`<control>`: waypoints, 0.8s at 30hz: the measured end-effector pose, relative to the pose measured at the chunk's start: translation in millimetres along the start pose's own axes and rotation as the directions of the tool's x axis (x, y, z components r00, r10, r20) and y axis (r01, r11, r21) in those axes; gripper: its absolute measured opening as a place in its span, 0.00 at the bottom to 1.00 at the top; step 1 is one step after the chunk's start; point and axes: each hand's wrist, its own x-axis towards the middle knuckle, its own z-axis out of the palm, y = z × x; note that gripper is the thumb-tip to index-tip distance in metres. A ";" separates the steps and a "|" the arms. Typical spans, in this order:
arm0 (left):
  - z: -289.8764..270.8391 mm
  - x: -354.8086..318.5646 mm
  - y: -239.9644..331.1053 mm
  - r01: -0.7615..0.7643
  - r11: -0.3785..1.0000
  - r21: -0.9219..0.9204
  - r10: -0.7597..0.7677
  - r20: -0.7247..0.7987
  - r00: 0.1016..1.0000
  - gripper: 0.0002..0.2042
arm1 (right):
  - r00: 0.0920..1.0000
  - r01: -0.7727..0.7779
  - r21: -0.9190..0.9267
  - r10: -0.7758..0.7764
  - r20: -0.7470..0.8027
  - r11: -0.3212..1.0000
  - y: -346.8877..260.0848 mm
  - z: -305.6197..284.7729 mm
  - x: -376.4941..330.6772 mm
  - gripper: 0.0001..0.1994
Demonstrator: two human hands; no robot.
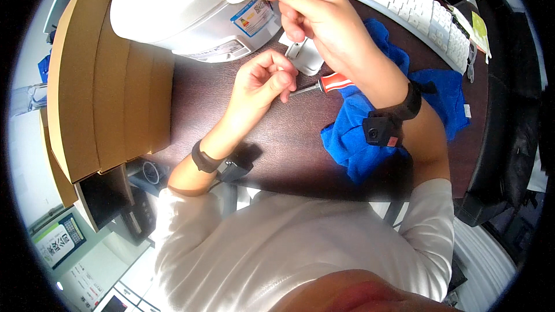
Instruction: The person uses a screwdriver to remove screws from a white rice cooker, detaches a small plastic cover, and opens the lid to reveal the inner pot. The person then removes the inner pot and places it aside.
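Note:
A white rounded appliance that looks like a rice cooker point(173, 6) stands at the far left of the dark table. Against its right edge, my right hand point(315, 14) pinches with thumb and forefinger; anything between them is too small to make out. My left hand point(260, 84) is in front of the appliance, its fingers curled and thumb pressed in. What it holds, if anything, is hidden. Close to its fingertips ends the shaft of a screwdriver with a red and white handle point(335, 82). A small white plastic part point(309, 60) lies between my hands.
A crumpled blue cloth point(352, 133) lies under and beside my right forearm. At the back right sits a white keyboard point(399, 8). Stacked brown cardboard boxes point(110, 92) rise along the left. A black chair point(503, 121) stands past the table's right edge.

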 end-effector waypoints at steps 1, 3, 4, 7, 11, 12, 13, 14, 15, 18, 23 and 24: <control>-0.3 0.0 0.1 -0.001 1.000 0.002 0.001 0.000 1.000 0.14 | 1.000 -0.004 0.022 0.004 -0.013 1.000 0.0 -0.2 0.1 0.14; -0.5 0.3 0.2 -0.003 1.000 0.005 0.003 0.000 1.000 0.13 | 1.000 -0.012 0.062 0.013 -0.012 0.998 0.6 -2.1 0.0 0.14; -0.7 0.4 0.8 -0.002 1.000 0.008 0.002 0.001 1.000 0.13 | 1.000 -0.017 0.080 0.017 0.001 0.997 1.4 -4.1 -0.3 0.14; -0.2 1.3 3.1 0.006 0.998 0.058 -0.006 -0.002 1.000 0.16 | 0.999 -0.039 0.105 0.036 0.027 0.994 1.6 -5.7 -2.4 0.15; 1.1 1.0 4.6 0.012 0.992 0.126 -0.010 -0.012 1.000 0.21 | 0.999 -0.033 -0.096 0.036 0.029 0.995 -1.7 -12.6 -10.5 0.14; 0.4 0.3 4.4 0.008 0.993 0.116 -0.006 -0.014 1.000 0.19 | 1.000 0.016 -0.313 -0.010 0.021 0.950 -4.0 -16.7 -14.9 0.13; 0.9 -0.3 6.0 0.014 0.986 0.168 -0.011 -0.021 1.000 0.17 | 0.998 0.060 -0.516 -0.057 0.022 0.855 -6.9 -23.6 -21.4 0.13; 2.6 -1.3 9.6 0.021 0.975 0.221 -0.015 -0.030 0.999 0.15 | 0.996 0.090 -0.713 -0.082 0.045 0.695 -10.5 -34.6 -30.3 0.12; 4.2 -2.1 13.8 0.027 0.962 0.272 -0.017 -0.039 0.999 0.14 | 0.992 0.116 -0.865 -0.101 0.076 0.489 -16.0 -46.3 -40.6 0.13; 7.1 -3.1 21.7 -0.028 0.909 0.415 0.059 -0.061 0.996 0.07 | 0.954 0.295 -0.954 -0.080 0.290 0.054 -33.1 -68.3 -75.4 0.18; 5.7 -1.1 24.2 -0.075 0.821 0.566 0.114 -0.035 0.993 0.08 | 0.947 0.322 -0.946 0.002 0.322 -0.024 -20.6 -77.5 -103.6 0.21; 4.1 -1.6 28.5 -0.075 0.794 0.603 0.115 -0.029 0.993 0.08 | 0.941 0.338 -0.940 0.013 0.338 -0.045 -22.9 -75.9 -103.4 0.20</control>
